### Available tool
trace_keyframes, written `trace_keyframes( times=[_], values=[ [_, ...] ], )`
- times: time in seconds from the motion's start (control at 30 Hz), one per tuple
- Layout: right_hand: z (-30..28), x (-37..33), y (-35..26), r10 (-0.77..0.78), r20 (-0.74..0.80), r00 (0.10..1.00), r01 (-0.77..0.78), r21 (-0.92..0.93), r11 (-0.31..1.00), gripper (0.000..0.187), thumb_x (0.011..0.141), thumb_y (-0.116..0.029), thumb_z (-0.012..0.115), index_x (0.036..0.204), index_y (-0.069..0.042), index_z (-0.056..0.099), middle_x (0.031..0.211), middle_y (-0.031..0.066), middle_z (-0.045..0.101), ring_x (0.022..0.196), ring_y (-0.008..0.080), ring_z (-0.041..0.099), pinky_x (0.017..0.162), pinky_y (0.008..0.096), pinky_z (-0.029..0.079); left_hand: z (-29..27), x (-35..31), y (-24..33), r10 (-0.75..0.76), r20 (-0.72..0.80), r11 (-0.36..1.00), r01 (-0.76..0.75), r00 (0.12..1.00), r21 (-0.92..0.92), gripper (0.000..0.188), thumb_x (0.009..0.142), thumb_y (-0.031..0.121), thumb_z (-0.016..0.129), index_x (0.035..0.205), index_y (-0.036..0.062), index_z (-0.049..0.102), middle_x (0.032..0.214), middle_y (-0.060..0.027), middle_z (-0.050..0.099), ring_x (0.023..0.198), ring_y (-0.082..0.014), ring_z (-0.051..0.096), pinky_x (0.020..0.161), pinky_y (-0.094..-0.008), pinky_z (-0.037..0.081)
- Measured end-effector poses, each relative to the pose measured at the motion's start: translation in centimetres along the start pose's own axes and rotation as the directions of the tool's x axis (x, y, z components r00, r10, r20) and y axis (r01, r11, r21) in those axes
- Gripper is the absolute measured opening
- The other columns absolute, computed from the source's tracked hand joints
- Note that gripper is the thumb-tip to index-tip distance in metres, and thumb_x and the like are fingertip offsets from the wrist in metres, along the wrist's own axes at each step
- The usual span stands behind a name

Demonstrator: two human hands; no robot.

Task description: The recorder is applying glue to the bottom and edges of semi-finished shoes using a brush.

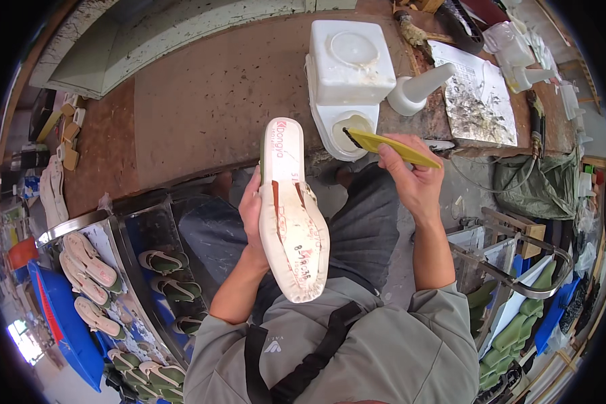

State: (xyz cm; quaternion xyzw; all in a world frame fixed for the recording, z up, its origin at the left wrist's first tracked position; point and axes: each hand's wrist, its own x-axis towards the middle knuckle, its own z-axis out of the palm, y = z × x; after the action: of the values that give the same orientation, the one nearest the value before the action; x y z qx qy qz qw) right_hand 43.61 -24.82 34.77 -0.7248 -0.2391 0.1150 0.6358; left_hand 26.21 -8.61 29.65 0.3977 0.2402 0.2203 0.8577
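Note:
My left hand (251,209) is closed around the side of a shoe upper (295,222), cream with a green edge, stretched over a last with its underside facing up. Red print and dark handwriting mark that underside. In my right hand (414,176) is a flat yellow-handled brush (396,149), pinched between thumb and fingers. Its dark bristle end is at the round opening of a white plastic glue pot (324,135) on the bench edge. The pot has a square white tank (352,64) above the opening. Whether the bristles touch the glue I cannot tell.
A brown workbench (202,101) spans the far side. A white nozzle bottle (411,94) and a stained paper sheet (478,94) lie right of the pot. At left, a rack (124,249) holds several shoes (91,266); green shoe parts (518,323) fill one at right.

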Motion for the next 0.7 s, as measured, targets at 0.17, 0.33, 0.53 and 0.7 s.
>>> trace_keyframes(
  times=[0.17,0.33,0.53,0.7],
  values=[
    [0.6,0.4,0.8,-0.171,0.102,0.98,0.19,-0.232,0.954,0.015,0.08,0.001,0.066,0.094,0.003,0.066,0.082,0.0106,0.065,0.069,0.0147,0.06,0.061,0.0247,0.047,-0.7,-0.3,-0.6,0.154,0.095,0.988,-0.156,0.983,0.01,0.056,0.092,0.032,0.031,0.132,-0.0076,0.037,0.112,-0.0267,0.057,0.091,-0.0334,0.064,0.08,-0.0423,0.054],
    [1.0,0.8,1.2,-0.264,0.137,0.955,0.292,-0.249,0.923,0.013,0.08,0.001,0.066,0.093,0.003,0.066,0.081,0.0093,0.064,0.069,0.0137,0.058,0.061,0.0235,0.045,-1.2,0.0,-1.2,0.148,0.024,0.989,-0.148,0.989,-0.007,0.056,0.092,0.028,0.032,0.134,-0.0085,0.033,0.114,-0.0288,0.056,0.092,-0.0355,0.064,0.081,-0.0441,0.054],
    [0.9,0.7,1.1,-0.108,0.128,0.986,0.131,-0.191,0.973,0.013,0.082,-0.002,0.066,0.094,0.002,0.066,0.081,0.0072,0.064,0.065,0.0104,0.056,0.058,0.0217,0.044,-1.9,0.1,-1.9,0.174,-0.029,0.985,-0.174,0.984,-0.001,0.055,0.091,0.026,0.034,0.135,-0.0083,0.033,0.115,-0.0289,0.055,0.092,-0.036,0.064,0.081,-0.0443,0.054],
    [0.5,0.8,0.8,0.157,0.064,0.985,-0.164,0.124,0.979,0.012,0.084,-0.003,0.064,0.093,0.003,0.066,0.079,0.003,0.064,0.062,0.0058,0.055,0.056,0.0199,0.044,-1.8,0.0,-1.7,0.164,-0.022,0.986,-0.165,0.986,-0.008,0.054,0.092,0.025,0.032,0.134,-0.0081,0.033,0.114,-0.029,0.056,0.09,-0.0354,0.064,0.08,-0.044,0.055]
  ],
)
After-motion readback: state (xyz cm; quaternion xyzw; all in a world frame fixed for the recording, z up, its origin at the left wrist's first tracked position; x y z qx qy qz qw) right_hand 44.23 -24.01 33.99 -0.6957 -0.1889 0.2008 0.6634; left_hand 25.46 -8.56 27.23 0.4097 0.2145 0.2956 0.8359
